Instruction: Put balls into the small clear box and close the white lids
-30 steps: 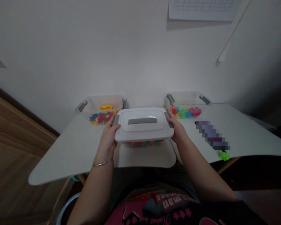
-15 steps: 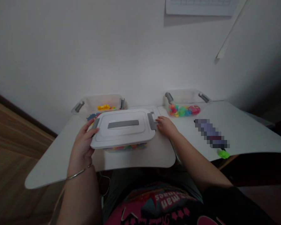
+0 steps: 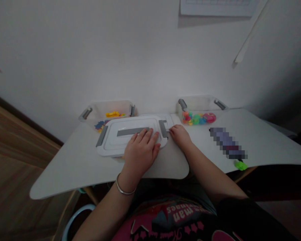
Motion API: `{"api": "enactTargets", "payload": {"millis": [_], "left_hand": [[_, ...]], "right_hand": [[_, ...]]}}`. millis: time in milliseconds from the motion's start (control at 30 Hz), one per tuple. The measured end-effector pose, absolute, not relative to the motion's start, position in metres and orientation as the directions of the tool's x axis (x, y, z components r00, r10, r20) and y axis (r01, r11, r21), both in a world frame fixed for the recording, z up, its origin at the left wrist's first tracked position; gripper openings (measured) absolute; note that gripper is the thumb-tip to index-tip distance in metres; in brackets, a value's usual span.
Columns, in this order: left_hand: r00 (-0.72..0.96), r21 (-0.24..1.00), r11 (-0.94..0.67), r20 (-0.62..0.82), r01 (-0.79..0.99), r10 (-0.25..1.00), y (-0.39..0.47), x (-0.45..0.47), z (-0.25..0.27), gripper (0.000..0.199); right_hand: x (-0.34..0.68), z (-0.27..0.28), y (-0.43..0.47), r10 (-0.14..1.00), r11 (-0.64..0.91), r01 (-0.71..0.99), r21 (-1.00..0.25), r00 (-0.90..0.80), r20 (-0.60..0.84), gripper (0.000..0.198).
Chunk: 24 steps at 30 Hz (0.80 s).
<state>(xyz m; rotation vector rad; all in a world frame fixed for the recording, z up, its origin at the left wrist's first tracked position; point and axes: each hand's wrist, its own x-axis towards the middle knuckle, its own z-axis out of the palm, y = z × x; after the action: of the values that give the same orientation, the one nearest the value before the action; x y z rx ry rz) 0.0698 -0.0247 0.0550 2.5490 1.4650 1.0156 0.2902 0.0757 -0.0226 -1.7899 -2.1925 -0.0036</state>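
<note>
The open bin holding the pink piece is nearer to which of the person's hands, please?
Right. The right hand is in front of the bin, slightly to its left. The left hand is farther off to the left, lying on the white lid.

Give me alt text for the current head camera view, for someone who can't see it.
A person's left hand rests on a white-lidded box on a white table, the right hand beside the box's grey clip. Behind, a clear bin stands at left and another clear bin at right, both lidless, holding colourful pieces.
</note>
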Motion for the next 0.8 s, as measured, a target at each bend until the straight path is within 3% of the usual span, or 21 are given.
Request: {"api": "enactTargets", "payload": {"millis": [300,467,600,800], "left_hand": [[0.305,0.083,-0.416,0.553,0.906,0.775,-0.025,0.057,0.063,0.037],[0.2,0.062,-0.287,0.58,0.956,0.79,-0.028,0.053,0.067,0.034],[0.155,0.057,-0.239,0.613,0.969,0.775,-0.027,0.045,0.068,0.032],[0.137,0.012,-0.184,0.619,0.983,0.773,-0.021,0.032,0.071,0.03]], "right_hand": [[0.29,-0.012,0.06,0.982,0.129,0.992,-0.003,-0.127,0.141,0.03],[0.288,-0.002,0.044,0.978,0.14,0.988,0.072,-0.149,0.144,0.029],[0.28,0.005,0.035,0.97,0.2,0.978,0.066,-0.207,0.128,0.028],[0.249,0.006,0.023,0.951,0.296,0.954,-0.055,-0.289,0.11,0.028]]}}
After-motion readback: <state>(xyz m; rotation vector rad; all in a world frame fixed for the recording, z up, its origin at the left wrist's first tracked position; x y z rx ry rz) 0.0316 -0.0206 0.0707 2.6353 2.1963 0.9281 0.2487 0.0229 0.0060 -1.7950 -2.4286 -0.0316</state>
